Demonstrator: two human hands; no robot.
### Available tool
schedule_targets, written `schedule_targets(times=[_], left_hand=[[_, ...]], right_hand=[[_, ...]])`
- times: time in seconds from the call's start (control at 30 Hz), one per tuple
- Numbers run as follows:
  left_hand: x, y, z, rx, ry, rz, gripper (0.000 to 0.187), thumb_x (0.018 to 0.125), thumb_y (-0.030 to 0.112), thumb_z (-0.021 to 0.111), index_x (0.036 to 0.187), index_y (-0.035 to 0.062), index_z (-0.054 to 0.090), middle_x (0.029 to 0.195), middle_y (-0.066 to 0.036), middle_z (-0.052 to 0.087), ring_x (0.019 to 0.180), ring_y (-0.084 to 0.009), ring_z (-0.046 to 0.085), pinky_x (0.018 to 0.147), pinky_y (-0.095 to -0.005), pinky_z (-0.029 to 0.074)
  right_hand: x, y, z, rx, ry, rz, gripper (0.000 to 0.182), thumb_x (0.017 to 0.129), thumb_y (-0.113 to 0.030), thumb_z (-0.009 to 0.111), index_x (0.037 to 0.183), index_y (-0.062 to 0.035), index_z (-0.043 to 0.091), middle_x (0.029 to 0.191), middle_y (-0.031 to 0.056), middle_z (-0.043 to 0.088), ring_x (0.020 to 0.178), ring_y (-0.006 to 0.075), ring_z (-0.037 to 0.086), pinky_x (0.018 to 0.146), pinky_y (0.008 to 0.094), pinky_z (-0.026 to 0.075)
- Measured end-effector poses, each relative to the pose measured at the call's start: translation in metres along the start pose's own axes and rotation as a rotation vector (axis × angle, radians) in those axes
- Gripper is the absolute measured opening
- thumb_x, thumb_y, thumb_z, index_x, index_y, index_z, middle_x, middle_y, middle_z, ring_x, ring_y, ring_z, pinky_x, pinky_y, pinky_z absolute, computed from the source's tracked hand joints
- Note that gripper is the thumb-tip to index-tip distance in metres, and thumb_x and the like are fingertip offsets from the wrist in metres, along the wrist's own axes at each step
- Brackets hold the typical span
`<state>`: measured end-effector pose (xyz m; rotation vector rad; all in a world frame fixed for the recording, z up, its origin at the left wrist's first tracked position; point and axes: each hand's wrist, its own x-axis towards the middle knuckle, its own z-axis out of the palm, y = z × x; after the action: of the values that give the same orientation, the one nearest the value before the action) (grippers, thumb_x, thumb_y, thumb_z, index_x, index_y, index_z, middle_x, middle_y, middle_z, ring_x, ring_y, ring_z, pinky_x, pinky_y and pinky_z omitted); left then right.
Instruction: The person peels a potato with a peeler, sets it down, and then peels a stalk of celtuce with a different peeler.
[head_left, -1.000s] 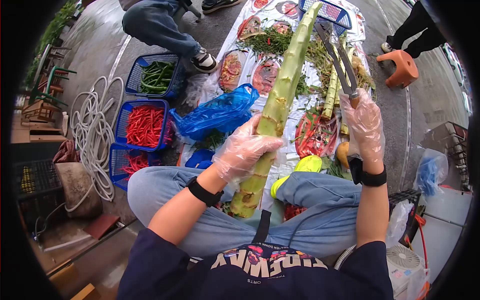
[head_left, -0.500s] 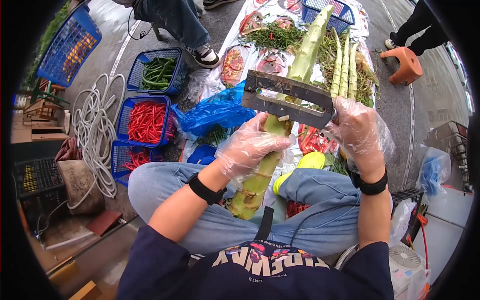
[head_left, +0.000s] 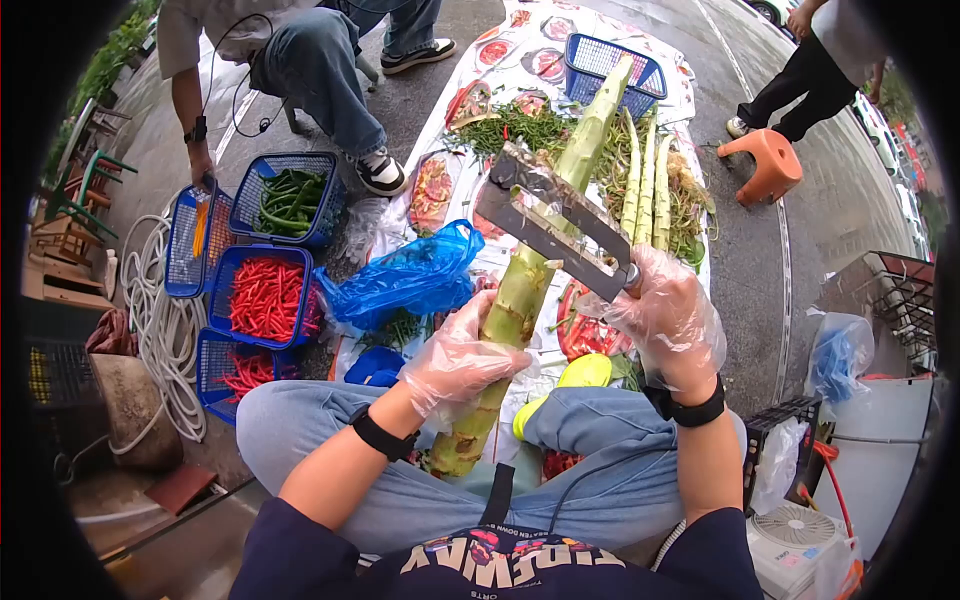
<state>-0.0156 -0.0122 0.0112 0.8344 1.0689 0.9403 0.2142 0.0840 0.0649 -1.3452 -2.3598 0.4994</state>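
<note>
A long, thick, pale green stalk (head_left: pixel 517 292) with ringed joints slants from my lap out over the ground sheet. My left hand (head_left: pixel 465 358), in a clear plastic glove, is wrapped round its lower part. My right hand (head_left: pixel 672 315), gloved the same way, closes on the handle of a wide slotted metal peeler (head_left: pixel 562 255). The peeler's dark, stained blade lies across the stalk's middle, above my left hand. Just beyond my right hand, three slimmer stalks (head_left: pixel 645 190) lie side by side on green trimmings. A crumpled blue plastic bag (head_left: pixel 405 282) rests left of the stalk.
To the left stand blue baskets of green peppers (head_left: pixel 292 205) and red chillies (head_left: pixel 268 298). Another person's hand (head_left: pixel 202 165) holds a tilted blue basket (head_left: pixel 184 245) there. An empty-looking blue basket (head_left: pixel 640 82) sits at the sheet's far end, an orange stool (head_left: pixel 765 160) to the right.
The other person's blue basket has come down from the upper left to beside the chilli baskets. My peeler has tilted, and my left hand sits farther below it. The whole view has shifted.
</note>
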Motion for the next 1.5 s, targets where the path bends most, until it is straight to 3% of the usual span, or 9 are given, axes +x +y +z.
schedule_targets(times=[0.3,0.63,0.8,0.87,0.97,1.03,1.13,1.37,1.5], left_hand=[[0.015,-0.016,-0.003,-0.348,-0.277,-0.007,0.083,0.067,0.008,0.087,0.135,0.0042,0.039,0.116,-0.006,0.060,0.102,-0.0133,0.060,0.093,-0.0315,0.048],[0.022,-0.031,0.001,-0.018,-0.144,-0.101,0.029,0.077,0.015,0.079,0.098,0.0039,0.064,0.090,-0.004,0.067,0.080,-0.0123,0.065,0.076,-0.0279,0.053],[0.028,-0.025,-0.004,0.521,-0.122,0.055,0.029,0.082,0.015,0.075,0.108,0.0047,0.066,0.097,-0.009,0.069,0.089,-0.0185,0.066,0.082,-0.0347,0.052],[0.039,-0.052,-0.011,1.161,0.058,0.885,0.030,0.086,0.015,0.070,0.115,0.0098,0.066,0.107,-0.009,0.068,0.097,-0.0227,0.065,0.086,-0.0385,0.051],[0.047,-0.061,-0.032,1.270,-0.022,0.845,0.035,0.096,0.029,0.057,0.129,0.0168,0.056,0.131,-0.007,0.056,0.115,-0.0209,0.056,0.092,-0.0360,0.047],[0.040,-0.058,-0.028,0.173,-0.126,0.544,0.032,0.097,0.027,0.056,0.126,0.0150,0.059,0.130,-0.010,0.057,0.116,-0.0201,0.056,0.095,-0.0362,0.046],[0.028,-0.051,-0.035,0.761,-0.083,0.672,0.039,0.095,0.027,0.058,0.130,0.0089,0.057,0.132,-0.010,0.057,0.118,-0.0198,0.056,0.102,-0.0356,0.044],[0.017,0.001,-0.013,0.125,-0.019,0.600,0.047,0.084,0.007,0.073,0.126,0.0052,0.051,0.094,-0.002,0.061,0.085,-0.0116,0.063,0.071,-0.0280,0.054],[0.010,-0.003,-0.012,-0.318,-0.143,0.377,0.041,0.084,0.015,0.076,0.119,0.0066,0.056,0.109,-0.007,0.065,0.091,-0.0153,0.065,0.078,-0.0266,0.051]], right_hand=[[0.004,-0.019,-0.036,0.326,0.150,0.244,0.037,0.083,-0.026,0.077,0.105,0.0006,0.065,0.072,0.0079,0.070,0.065,0.0113,0.065,0.061,0.0309,0.051],[-0.004,-0.034,-0.004,-0.143,0.141,-0.157,0.024,0.077,-0.020,0.077,0.085,-0.0035,0.061,0.070,0.0131,0.060,0.063,0.0312,0.062,0.058,0.0403,0.048],[-0.009,-0.047,0.016,-0.218,0.165,-0.311,0.034,0.072,-0.026,0.079,0.082,-0.0058,0.054,0.067,0.0117,0.056,0.064,0.0324,0.060,0.057,0.0422,0.048],[-0.010,-0.050,0.018,-0.215,0.137,-0.303,0.033,0.072,-0.025,0.079,0.082,-0.0061,0.054,0.068,0.0117,0.056,0.064,0.0319,0.060,0.056,0.0418,0.048],[-0.012,-0.050,0.022,-0.200,0.107,-0.319,0.033,0.071,-0.024,0.079,0.081,-0.0064,0.054,0.067,0.0113,0.055,0.063,0.0310,0.060,0.056,0.0416,0.048],[-0.012,-0.052,0.023,-0.173,0.102,-0.347,0.032,0.071,-0.024,0.079,0.082,-0.0063,0.054,0.067,0.0111,0.055,0.063,0.0306,0.060,0.056,0.0419,0.047],[-0.012,-0.056,0.006,-0.124,0.063,-0.382,0.033,0.067,-0.022,0.080,0.087,-0.0076,0.058,0.069,0.0098,0.056,0.066,0.0303,0.060,0.058,0.0408,0.047],[-0.010,-0.046,-0.003,-0.251,0.076,-0.537,0.032,0.063,-0.025,0.079,0.079,-0.0094,0.055,0.066,0.0061,0.054,0.063,0.0264,0.059,0.057,0.0395,0.047],[-0.008,-0.045,-0.020,-0.209,0.106,-0.485,0.035,0.060,-0.023,0.082,0.087,-0.0096,0.062,0.071,0.0069,0.058,0.065,0.0290,0.060,0.060,0.0401,0.046]])
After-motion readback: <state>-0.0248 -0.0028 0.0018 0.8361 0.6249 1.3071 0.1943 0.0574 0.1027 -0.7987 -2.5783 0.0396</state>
